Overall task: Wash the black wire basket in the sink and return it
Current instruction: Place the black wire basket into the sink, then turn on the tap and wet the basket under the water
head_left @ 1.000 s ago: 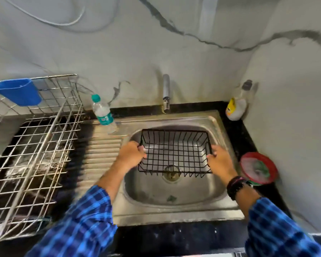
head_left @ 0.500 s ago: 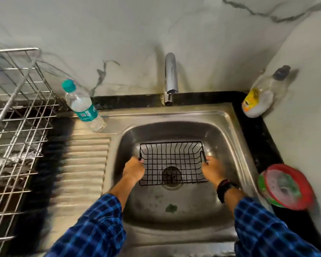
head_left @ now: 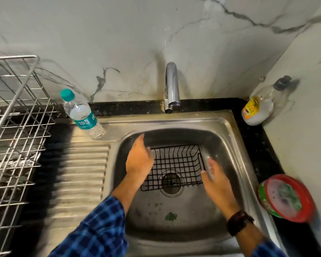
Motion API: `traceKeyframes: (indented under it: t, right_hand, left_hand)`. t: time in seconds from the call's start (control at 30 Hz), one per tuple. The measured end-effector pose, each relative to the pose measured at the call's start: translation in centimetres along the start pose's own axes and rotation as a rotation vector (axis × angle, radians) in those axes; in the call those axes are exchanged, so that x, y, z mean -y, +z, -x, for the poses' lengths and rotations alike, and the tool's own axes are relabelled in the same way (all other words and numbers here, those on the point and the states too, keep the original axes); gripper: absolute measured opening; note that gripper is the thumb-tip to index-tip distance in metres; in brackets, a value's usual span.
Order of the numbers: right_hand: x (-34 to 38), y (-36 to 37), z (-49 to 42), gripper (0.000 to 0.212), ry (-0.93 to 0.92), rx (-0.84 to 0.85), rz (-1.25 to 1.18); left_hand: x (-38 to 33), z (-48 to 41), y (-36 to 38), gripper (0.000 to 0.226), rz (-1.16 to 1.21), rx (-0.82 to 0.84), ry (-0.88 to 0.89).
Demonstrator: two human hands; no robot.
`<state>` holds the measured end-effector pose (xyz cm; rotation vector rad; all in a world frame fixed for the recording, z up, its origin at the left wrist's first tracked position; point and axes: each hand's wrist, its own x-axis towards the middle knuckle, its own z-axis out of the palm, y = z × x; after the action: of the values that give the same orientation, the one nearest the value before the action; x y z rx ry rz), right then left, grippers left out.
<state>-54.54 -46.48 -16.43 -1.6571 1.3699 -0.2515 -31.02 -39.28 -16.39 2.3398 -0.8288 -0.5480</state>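
- Black wire basket [head_left: 176, 164] sits upright on the floor of the sink [head_left: 230, 145], right over the drain [head_left: 171, 182], and looks dry, so I judge the washing has not yet begun.
- The water bottle [head_left: 82, 114] stands on the sink's back left corner, well clear of the work.
- The left hand [head_left: 139, 162] lies palm down over the basket's left rim. Its fingers [head_left: 141, 140] are blurred, so I cannot tell whether they grasp the wire.
- The tap [head_left: 171, 86] stands behind the basket with no water visible. A good next move would be to start it and tilt the basket under the spout so all 4 sides get rinsed.
- The right hand [head_left: 216, 179] hovers just beside the right rim, fingers straight and released, holding nothing.
- The soap bottle [head_left: 258, 108] and the red tub [head_left: 285, 197] wait on the table [head_left: 248, 130] at the right, within easy reach for scrubbing.
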Motion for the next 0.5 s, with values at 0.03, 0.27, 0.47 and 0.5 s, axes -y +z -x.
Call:
traceKeyframes:
  t: [0.03,0.27,0.47,0.5]
  right_hand:
    - [-0.3,0.1,0.9,0.054,-0.019,0.023,0.007]
    - [-3.8,3.1,0.6,0.061,-0.2,0.233,0.626]
    - [-5.6,3.3,0.0,0.065,-0.072,0.294,0.851]
    - [-5.7,3.3,0.3,0.065,-0.059,0.3,0.846]
  left_hand:
    - [-1.9,-0.9,-0.9,0.052,-0.004,-0.046,0.122]
    - [-12.5,-6.9,-4.1,0.041,-0.045,-0.008,0.302]
    - [-13.8,-8.2,-4.0,0.032,0.016,-0.107,0.206]
    - [-13.8,-8.0,-3.7,0.032,0.063,-0.082,0.191]
